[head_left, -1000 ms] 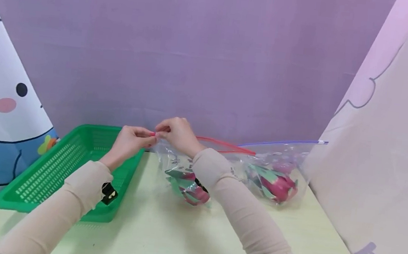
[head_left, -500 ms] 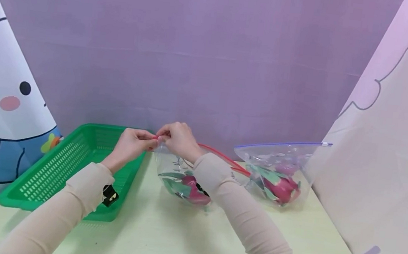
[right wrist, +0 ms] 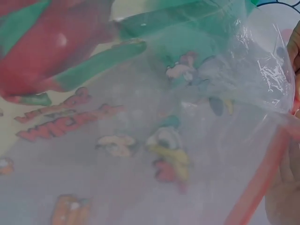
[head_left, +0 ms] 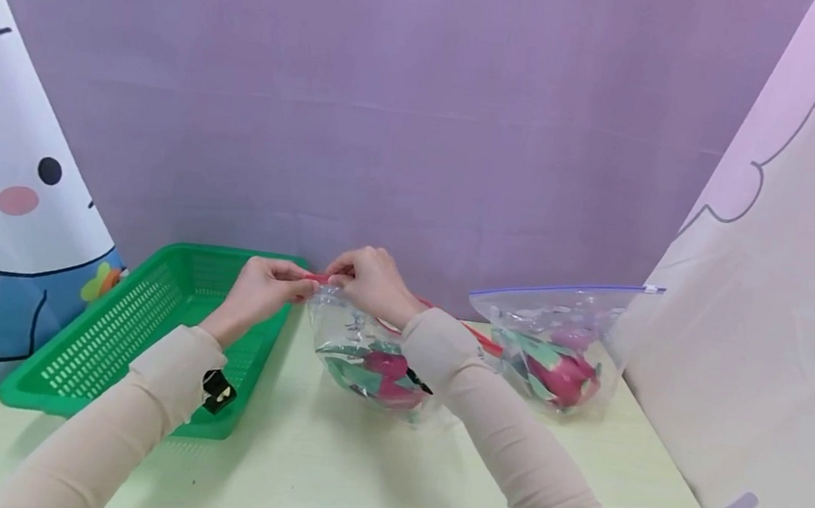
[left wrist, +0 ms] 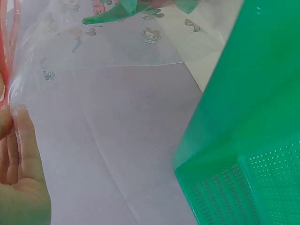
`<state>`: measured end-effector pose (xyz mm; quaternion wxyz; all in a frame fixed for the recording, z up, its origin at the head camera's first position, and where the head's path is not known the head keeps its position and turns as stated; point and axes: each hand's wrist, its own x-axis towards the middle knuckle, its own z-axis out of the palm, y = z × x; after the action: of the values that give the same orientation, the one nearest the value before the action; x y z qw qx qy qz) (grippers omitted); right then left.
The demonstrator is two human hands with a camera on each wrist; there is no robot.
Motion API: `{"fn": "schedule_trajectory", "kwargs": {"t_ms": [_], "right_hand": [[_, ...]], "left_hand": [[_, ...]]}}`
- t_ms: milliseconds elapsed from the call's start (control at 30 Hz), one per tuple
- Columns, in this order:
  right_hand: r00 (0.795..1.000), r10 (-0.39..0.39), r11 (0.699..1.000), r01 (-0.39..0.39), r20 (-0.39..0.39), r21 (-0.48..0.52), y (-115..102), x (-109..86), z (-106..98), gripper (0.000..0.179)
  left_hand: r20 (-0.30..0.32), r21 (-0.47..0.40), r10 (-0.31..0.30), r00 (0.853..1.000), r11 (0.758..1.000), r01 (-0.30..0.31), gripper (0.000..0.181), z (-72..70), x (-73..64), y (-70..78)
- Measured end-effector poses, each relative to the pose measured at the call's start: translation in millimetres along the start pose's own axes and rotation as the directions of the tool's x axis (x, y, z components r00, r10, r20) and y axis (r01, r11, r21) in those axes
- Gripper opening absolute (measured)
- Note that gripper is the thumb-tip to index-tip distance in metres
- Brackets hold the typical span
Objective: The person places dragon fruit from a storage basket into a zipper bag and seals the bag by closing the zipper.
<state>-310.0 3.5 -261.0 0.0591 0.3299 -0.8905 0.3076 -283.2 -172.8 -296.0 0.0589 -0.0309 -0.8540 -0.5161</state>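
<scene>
My left hand point(head_left: 255, 295) pinches the left end of the red zip strip on a clear zip bag point(head_left: 335, 321). Right beside it my right hand point(head_left: 372, 285) pinches the same strip, fingertips close to the left ones. A dragon fruit point(head_left: 387, 379), pink with green scales, lies inside the bag, partly behind the right sleeve. Past the right wrist the two red edges point(head_left: 480, 342) run on to the right. In the right wrist view the bag's printed film point(right wrist: 164, 159) fills most of the picture, with the red strip point(right wrist: 258, 183) by the fingers.
A green slotted basket point(head_left: 25, 395) stands on the left of the pale table point(head_left: 319, 495). To the right is a second clear bag point(head_left: 522, 305) with a blue zip and a white slider, holding another dragon fruit point(head_left: 563, 376). A purple cloth point(head_left: 422, 122) hangs behind.
My right hand has moved slightly right along the red strip, while the left stays at its end. The strip's right part has dropped lower, leaving the blue-zip bag more visible.
</scene>
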Motion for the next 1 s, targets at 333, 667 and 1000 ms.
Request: {"fn": "schedule_trajectory", "kwargs": {"t_ms": [333,667,1000], "right_hand": [[0.991,0.115,0.986,-0.122,0.068,0.112,-2.4,-4.6,-1.1,0.012],[0.993,0.113,0.980,-0.115,0.024,0.162,-4.5,-8.2,2.7,0.011],[0.993,0.116,0.981,-0.114,-0.005,0.158,-3.7,-6.9,3.4,0.010]], "left_hand": [[0.023,-0.015,-0.021,1.000,1.000,0.021,0.031,0.8,-5.5,-2.5],[0.097,0.063,0.055,0.994,0.996,-0.061,0.031,-2.2,-5.9,2.6],[0.066,0.111,0.095,0.993,0.989,-0.102,0.027,-1.7,-1.8,5.3]]}}
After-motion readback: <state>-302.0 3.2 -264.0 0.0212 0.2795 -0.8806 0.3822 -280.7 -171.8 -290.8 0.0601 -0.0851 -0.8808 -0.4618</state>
